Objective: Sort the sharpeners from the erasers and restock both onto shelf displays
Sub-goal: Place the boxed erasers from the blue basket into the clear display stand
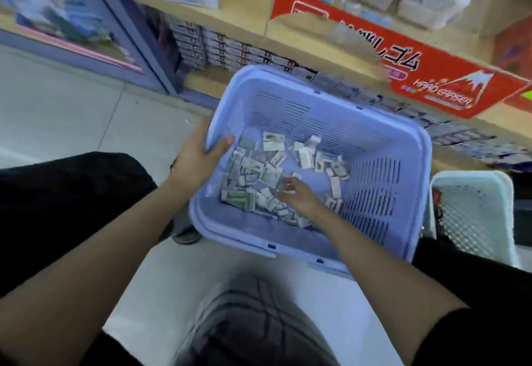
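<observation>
In the basket (316,100), packets (253,169) lie heaped just left of my right hand (298,197). Its fingers are half curled over them, and I cannot tell whether they pinch one. My left hand (198,155) grips the basket's rim.

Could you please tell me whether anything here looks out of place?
Nothing is spilled or damaged. The lilac slotted plastic basket looks tipped, its rim gripped by the left hand, and the small wrapped packets lie jumbled where the right hand reaches in.
</observation>
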A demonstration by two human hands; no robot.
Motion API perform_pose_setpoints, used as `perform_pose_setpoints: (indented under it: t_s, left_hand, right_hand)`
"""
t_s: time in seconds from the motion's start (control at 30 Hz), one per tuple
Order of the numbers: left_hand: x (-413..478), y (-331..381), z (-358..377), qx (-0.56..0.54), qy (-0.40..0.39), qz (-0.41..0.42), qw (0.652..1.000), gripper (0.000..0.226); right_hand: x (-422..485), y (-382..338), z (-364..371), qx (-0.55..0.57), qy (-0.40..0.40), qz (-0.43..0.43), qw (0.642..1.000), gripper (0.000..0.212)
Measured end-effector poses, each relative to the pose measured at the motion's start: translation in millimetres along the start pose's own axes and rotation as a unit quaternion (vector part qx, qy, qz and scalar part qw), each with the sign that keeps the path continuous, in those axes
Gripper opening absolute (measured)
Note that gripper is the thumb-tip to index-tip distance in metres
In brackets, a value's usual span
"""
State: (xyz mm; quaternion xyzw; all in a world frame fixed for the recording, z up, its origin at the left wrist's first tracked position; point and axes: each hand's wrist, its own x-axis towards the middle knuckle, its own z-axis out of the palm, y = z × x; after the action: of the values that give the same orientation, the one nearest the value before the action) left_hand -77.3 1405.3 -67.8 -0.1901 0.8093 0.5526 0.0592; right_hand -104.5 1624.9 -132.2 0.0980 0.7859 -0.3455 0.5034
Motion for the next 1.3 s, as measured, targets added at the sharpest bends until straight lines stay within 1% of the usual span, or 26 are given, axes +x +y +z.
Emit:
perform_pose_setpoints:
  t_s: [0.07,0.13,0.2,0.27,0.3,0.37,0.43,0.53,0.63,0.7,0.77,0.87,0.97,1.07,1.13,1.2,1.27,1.3]
  left_hand:
    - [3.4,-5.9,-0.8,0.002,-0.010,0.008,1.000,0.042]
    - [4.8,-6.6,-0.9,0.007,-0.002,0.007,1.000,0.038]
    - [4.5,-6.4,1.0,0.004,0.010,0.009,1.000,0.036]
    - [4.0,-5.7,2.6,0.007,0.015,-0.001,1.000,0.034]
    - [4.1,-5.9,2.5,0.004,0.019,-0.006,1.000,0.033]
    - [4.4,-5.7,2.7,-0.001,0.026,-0.019,0.999,0.028]
    - [3.9,-5.4,3.5,-0.008,0.029,-0.029,0.999,0.026]
    - [2.7,-4.8,4.3,-0.010,0.028,-0.036,0.999,0.024]
    - [2.6,-3.5,3.1,-0.016,0.024,-0.039,0.999,0.025]
    - [2.4,-2.2,2.8,-0.021,0.020,-0.039,0.999,0.025]
    - [1.3,0.2,2.8,-0.025,0.017,-0.035,0.999,0.024]
    - [0.0,4.2,1.6,-0.017,0.014,-0.028,0.999,0.022]
    - [-0.8,8.1,0.1,0.005,0.011,-0.030,0.999,0.024]
    - [-5.6,16.0,-1.5,0.053,0.018,-0.031,0.998,0.033]
    - [-5.4,17.7,-4.0,0.102,0.035,-0.026,0.994,0.048]
    - [-12.1,33.5,-5.9,0.132,0.052,0.022,0.990,0.055]
    - [-18.6,59.2,-6.8,0.146,0.060,0.082,0.984,0.053]
    - [-21.9,74.4,-6.7,0.131,0.044,0.102,0.985,0.050]
  right_hand:
    - [19.8,-4.1,15.2,0.052,-0.027,-0.003,0.998,0.058]
    - [35.8,-11.9,33.5,0.051,-0.050,-0.027,0.997,0.065]
    - [47.7,-18.8,53.6,0.017,-0.055,-0.043,0.997,0.079]
    - [59.0,-20.6,67.7,-0.031,-0.037,-0.028,0.998,0.090]
    - [64.1,-19.0,72.2,-0.066,-0.033,-0.022,0.997,0.094]
    - [66.5,-16.6,76.2,-0.137,-0.051,-0.025,0.989,0.097]
    - [66.6,-13.4,77.5,-0.142,-0.064,-0.043,0.987,0.090]
    - [62.3,-11.6,77.1,-0.112,-0.055,-0.072,0.990,0.074]
    - [65.0,-4.8,76.0,-0.120,-0.014,-0.112,0.986,0.045]
    - [63.8,-3.0,71.2,-0.086,-0.004,-0.105,0.991,0.034]
    - [62.0,-0.7,63.9,-0.018,0.005,-0.085,0.996,0.026]
    - [47.8,-2.7,53.0,0.104,0.019,-0.067,0.992,0.031]
    - [21.5,-11.3,35.9,0.170,0.019,-0.069,0.983,0.029]
    - [-16.0,-28.0,9.1,0.181,0.036,-0.107,0.977,0.023]
    - [-35.8,-42.0,-7.9,0.191,0.034,-0.133,0.972,0.023]
    - [-66.3,-55.4,-27.3,0.190,0.042,-0.168,0.967,0.023]
    - [-96.9,-69.3,-44.6,0.174,0.046,-0.198,0.963,0.023]
    - [-111.4,-75.4,-52.7,0.162,0.048,-0.212,0.962,0.023]
